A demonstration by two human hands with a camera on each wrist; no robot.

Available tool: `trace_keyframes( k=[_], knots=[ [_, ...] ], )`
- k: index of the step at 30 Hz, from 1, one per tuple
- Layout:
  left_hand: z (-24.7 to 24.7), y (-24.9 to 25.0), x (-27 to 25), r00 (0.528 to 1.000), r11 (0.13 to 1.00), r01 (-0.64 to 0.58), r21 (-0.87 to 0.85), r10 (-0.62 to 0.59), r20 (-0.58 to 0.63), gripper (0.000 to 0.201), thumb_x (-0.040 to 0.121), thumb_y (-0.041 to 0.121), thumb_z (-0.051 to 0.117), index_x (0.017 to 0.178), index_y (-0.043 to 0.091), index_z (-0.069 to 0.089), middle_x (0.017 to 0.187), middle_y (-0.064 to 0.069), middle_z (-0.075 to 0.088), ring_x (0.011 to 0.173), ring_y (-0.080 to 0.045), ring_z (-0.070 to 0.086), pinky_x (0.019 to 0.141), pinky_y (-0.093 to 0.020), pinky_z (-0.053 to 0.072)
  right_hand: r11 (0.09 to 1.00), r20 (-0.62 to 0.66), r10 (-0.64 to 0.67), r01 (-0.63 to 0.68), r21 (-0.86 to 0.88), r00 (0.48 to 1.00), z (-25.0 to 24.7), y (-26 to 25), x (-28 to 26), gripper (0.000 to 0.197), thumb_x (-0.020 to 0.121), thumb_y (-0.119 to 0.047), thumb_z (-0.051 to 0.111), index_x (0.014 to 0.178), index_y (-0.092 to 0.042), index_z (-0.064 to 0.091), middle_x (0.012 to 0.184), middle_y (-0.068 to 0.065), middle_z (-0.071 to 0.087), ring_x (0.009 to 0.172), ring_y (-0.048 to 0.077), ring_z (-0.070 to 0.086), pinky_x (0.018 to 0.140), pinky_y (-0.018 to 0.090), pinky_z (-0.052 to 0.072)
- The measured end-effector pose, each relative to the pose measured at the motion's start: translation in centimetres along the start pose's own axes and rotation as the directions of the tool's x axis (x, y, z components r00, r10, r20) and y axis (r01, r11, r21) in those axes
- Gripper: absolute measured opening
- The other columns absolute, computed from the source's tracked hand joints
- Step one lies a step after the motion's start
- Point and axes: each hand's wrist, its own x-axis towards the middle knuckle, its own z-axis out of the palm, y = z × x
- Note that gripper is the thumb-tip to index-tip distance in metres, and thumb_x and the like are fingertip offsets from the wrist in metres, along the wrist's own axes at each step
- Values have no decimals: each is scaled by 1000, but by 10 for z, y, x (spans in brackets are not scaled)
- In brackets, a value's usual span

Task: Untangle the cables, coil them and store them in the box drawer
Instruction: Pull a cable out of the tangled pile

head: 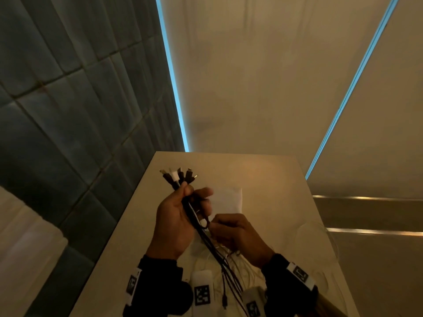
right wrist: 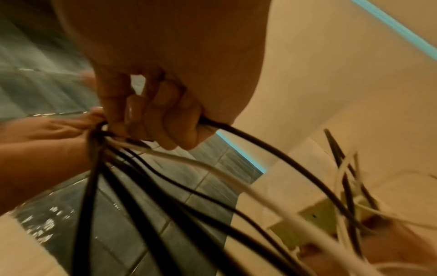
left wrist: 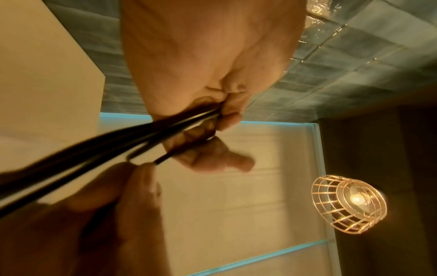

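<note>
My left hand grips a bundle of cables just below their plugs, which fan out above the thumb; most are black, one is white. My right hand pinches a black cable at the bundle a little lower down. The loose ends hang down over the table toward my wrists. In the left wrist view the dark cables run from my left fingers past the right hand's fingers. In the right wrist view my right hand holds black and white cables that spread downward.
A white sheet lies on the table behind my hands. Thin pale wires sprawl over the table at the right. A tiled wall rises at the left, and a lit wire lampshade hangs overhead.
</note>
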Motion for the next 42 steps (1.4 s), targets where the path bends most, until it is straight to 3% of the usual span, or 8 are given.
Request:
trace_keyframes(
  k=[3, 6, 21, 26, 31, 34, 38, 42],
  knots=[
    [-2, -3, 3, 999, 999, -28, -45, 30, 39, 30, 98, 29, 36, 73, 16, 45, 56, 3, 44, 40, -7, 30, 41, -21, 30, 998, 28, 57, -58, 23, 998, -2, 10, -6, 24, 96, -12, 54, 73, -5, 57, 51, -7, 39, 43, 6, 28, 43, 17, 23],
    [-4, -6, 6, 997, 997, -68, -23, 68, 27, 32, 101, 27, 33, 73, 15, 44, 51, 8, 30, 38, -3, 22, 36, -19, 23, 997, 29, 76, -77, 6, 997, -8, 26, -7, 24, 97, -13, 53, 75, -4, 57, 50, -12, 41, 43, 2, 31, 44, 15, 27],
    [-16, 13, 0, 975, 942, -183, 282, 210, -69, 34, 102, 27, 34, 74, 14, 46, 52, 5, 38, 39, -5, 21, 36, -17, 18, 944, -187, 140, -188, -270, 972, -30, 149, -1, 36, 99, -18, 49, 64, -18, 58, 53, -14, 49, 53, 0, 41, 58, 19, 34],
    [-20, 8, -1, 961, 875, -141, 464, 233, -148, 36, 104, 25, 33, 73, 12, 45, 52, 1, 45, 37, -7, 25, 35, -17, 23, 963, -355, 115, -192, -189, 928, -24, 100, 15, 30, 94, -15, 56, 64, -20, 61, 51, -11, 47, 47, 3, 41, 48, 20, 34],
    [-18, -5, 3, 957, 850, -34, 526, 179, -227, 35, 105, 24, 32, 75, 10, 44, 59, -7, 68, 41, -14, 46, 38, -21, 32, 991, -243, -124, 109, -76, 962, 4, 2, 20, 18, 93, -7, 57, 76, -3, 64, 55, -8, 48, 46, 6, 36, 46, 16, 31],
    [-11, -4, 1, 967, 905, -21, 426, 127, -220, 33, 104, 25, 34, 80, 9, 49, 67, -7, 73, 55, -17, 66, 46, -26, 50, 992, -91, -122, 124, 18, 988, 17, -17, 18, 20, 91, 1, 55, 73, 0, 63, 68, -12, 62, 49, 8, 37, 49, 20, 29],
    [-7, 3, 0, 993, 996, -43, 75, 51, -111, 31, 102, 28, 34, 78, 13, 48, 80, -18, 72, 69, -28, 69, 66, -39, 59, 995, -33, 0, 3, 102, 999, 10, 1, 15, 17, 84, -10, 61, 68, -6, 63, 64, 12, 41, 48, 14, 30, 54, 33, 17],
    [-7, 3, -1, 995, 995, -97, 30, 97, -4, 23, 94, 29, 41, 77, 15, 47, 71, -8, 60, 44, -12, 42, 48, -24, 39, 998, -1, 65, -65, 17, 998, 0, 25, 9, 30, 89, -30, 59, 69, -9, 65, 63, 11, 45, 47, 10, 28, 50, 29, 16]
  ],
)
